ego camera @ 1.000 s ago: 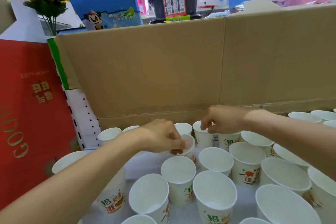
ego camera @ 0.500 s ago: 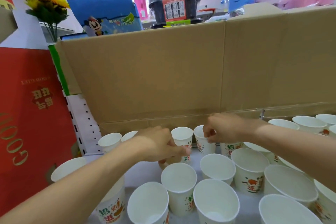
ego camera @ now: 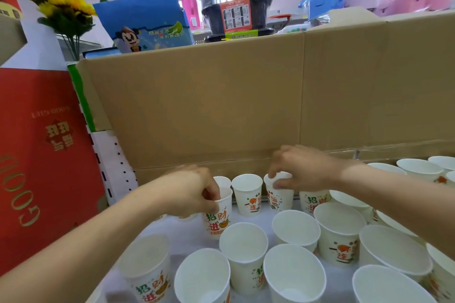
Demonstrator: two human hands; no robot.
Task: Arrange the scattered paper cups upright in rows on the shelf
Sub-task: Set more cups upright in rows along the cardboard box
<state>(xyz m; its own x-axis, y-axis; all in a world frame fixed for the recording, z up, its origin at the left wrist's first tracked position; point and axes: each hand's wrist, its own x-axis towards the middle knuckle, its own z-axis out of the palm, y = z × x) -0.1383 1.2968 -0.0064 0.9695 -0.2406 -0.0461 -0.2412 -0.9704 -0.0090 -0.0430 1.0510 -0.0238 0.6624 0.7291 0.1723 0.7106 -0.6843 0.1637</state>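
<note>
Several white paper cups with red and green print stand upright on the white shelf [ego camera: 189, 236]. My left hand [ego camera: 189, 192] pinches the rim of one printed cup [ego camera: 218, 219] in the second row from the back. My right hand [ego camera: 300, 170] pinches the rim of a back-row cup [ego camera: 279, 200] near the cardboard. An upright cup [ego camera: 247, 194] stands free between the two held ones. Closer cups [ego camera: 243, 251] fill the front rows, some leaning.
A tall cardboard wall [ego camera: 246, 106] closes the back of the shelf. A red gift box [ego camera: 44, 155] and a perforated white panel [ego camera: 115, 170] stand at the left. More cups [ego camera: 418, 170] sit at the far right. Goods and sunflowers [ego camera: 59, 5] rise behind the cardboard.
The view has tilted up a little. Each hand keeps hold of a cup, and both cups now stand in line with the back rows.
</note>
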